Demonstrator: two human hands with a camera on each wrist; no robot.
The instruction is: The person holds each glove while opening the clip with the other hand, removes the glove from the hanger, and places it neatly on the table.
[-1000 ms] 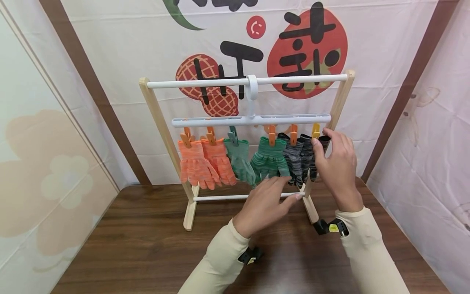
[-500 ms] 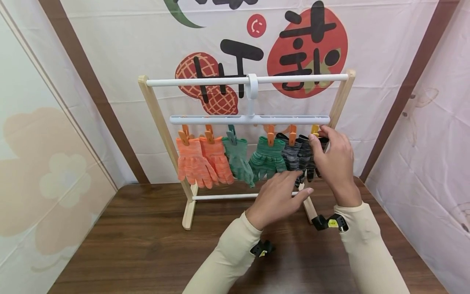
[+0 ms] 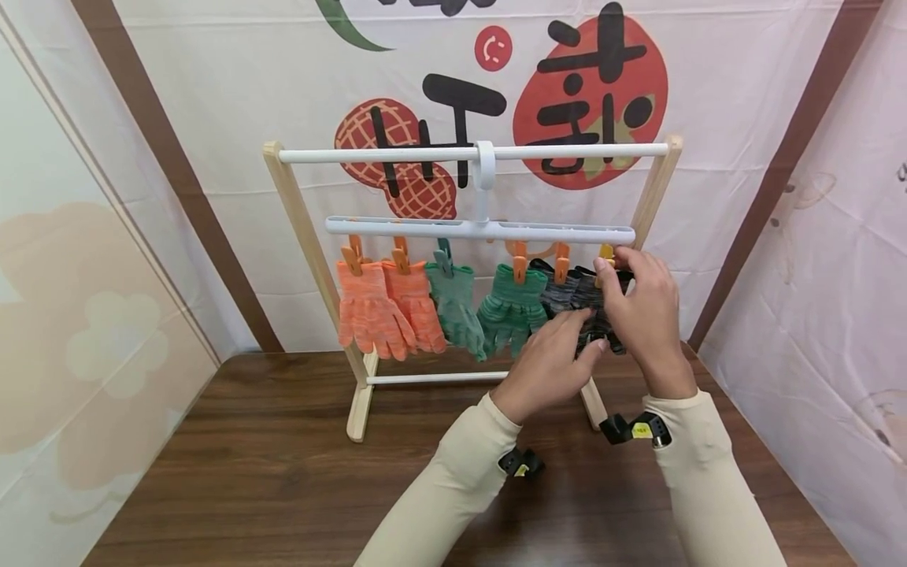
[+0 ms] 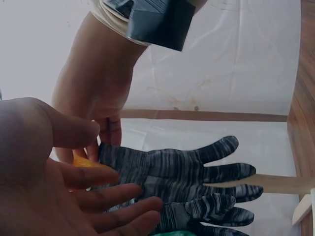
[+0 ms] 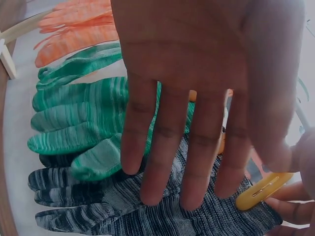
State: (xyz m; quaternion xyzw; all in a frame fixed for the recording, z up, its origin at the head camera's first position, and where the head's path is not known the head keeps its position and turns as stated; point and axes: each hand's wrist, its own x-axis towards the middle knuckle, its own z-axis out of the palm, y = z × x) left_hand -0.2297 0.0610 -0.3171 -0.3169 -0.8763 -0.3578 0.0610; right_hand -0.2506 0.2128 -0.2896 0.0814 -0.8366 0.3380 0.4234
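At the right end of a white hanger (image 3: pixel 553 232), my right hand (image 3: pixel 648 323) pinches a yellow clothespin (image 5: pixel 263 191) between thumb and fingers. The clothespin holds the cuff of a black-and-grey knit glove (image 4: pixel 162 169). A second glove of that colour (image 4: pixel 172 216) hangs close beside it. My left hand (image 3: pixel 549 366) is just in front of these gloves, overlapping them in the head view. Its fingers (image 5: pixel 165 152) are straight and hold nothing, its palm turned toward the right wrist camera. In the head view the right thumb partly hides the clothespin.
Two orange gloves (image 3: pixel 372 311) and two green gloves (image 3: pixel 513 303) hang from the hanger by orange and teal clips. A wooden rack with a white top bar (image 3: pixel 397 156) carries the hanger. It stands on a brown table (image 3: pixel 269 472) before a printed cloth (image 3: pixel 234 102).
My left hand has moved right and slightly up, from before the green glove to the black-and-grey gloves. My right hand has stayed at the yellow clothespin, its thumb and forefinger closing in on it.
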